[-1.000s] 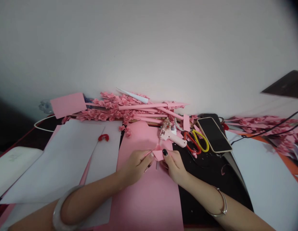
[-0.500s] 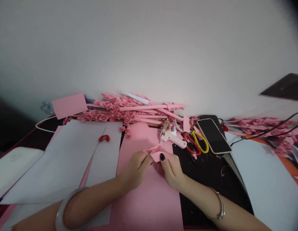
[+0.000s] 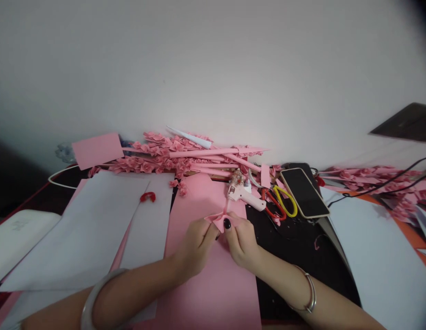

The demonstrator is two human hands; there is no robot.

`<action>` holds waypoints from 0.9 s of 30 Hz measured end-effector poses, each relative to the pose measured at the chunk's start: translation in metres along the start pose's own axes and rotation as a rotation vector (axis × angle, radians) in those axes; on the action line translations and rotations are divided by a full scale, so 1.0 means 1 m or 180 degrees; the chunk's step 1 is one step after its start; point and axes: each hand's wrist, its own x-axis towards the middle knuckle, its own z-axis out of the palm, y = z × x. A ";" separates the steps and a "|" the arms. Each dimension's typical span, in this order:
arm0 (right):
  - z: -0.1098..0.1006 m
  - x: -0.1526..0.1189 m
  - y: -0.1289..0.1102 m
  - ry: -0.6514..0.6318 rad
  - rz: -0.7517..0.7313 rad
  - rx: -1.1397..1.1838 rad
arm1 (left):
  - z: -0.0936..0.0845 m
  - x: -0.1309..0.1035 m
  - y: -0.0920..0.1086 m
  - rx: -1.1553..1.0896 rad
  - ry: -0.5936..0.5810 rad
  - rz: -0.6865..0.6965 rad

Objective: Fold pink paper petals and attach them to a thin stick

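A small folded piece of pink paper (image 3: 218, 222) is pinched between my two hands, above a large pink paper sheet (image 3: 213, 293). My left hand (image 3: 196, 243) is closed on its left side, most of the fingers curled underneath. On the right side, my right hand (image 3: 242, 239) grips it with the thumb, which has a dark nail, pressed on top. The fingers below the paper are largely hidden. Just beyond my hands lies a pale pink glue gun (image 3: 245, 196), its nozzle end close to the folded paper.
Pink paper flowers (image 3: 154, 158) and rolled paper stems lie along the wall. Right of the glue gun are red-and-yellow-handled scissors (image 3: 284, 201) and a phone (image 3: 305, 192). White sheets (image 3: 78, 229) cover the left side, with a red curled piece (image 3: 148, 196) on them.
The right thumb has shifted slightly left over the folded paper, which now looks more closed up and narrower. Both hands stay in nearly the same place.
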 end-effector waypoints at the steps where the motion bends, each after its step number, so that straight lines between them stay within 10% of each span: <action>1: 0.000 0.000 0.001 0.0042 0.0005 -0.0076 | 0.000 0.000 0.000 -0.0084 -0.0001 -0.0063; 9: 0.008 -0.002 0.005 0.0372 -0.0313 -0.0689 | 0.005 -0.002 -0.005 0.0187 0.0275 0.0221; 27: 0.000 -0.002 0.006 0.0170 0.0249 0.0342 | -0.004 0.008 -0.007 -0.0286 0.0433 0.0050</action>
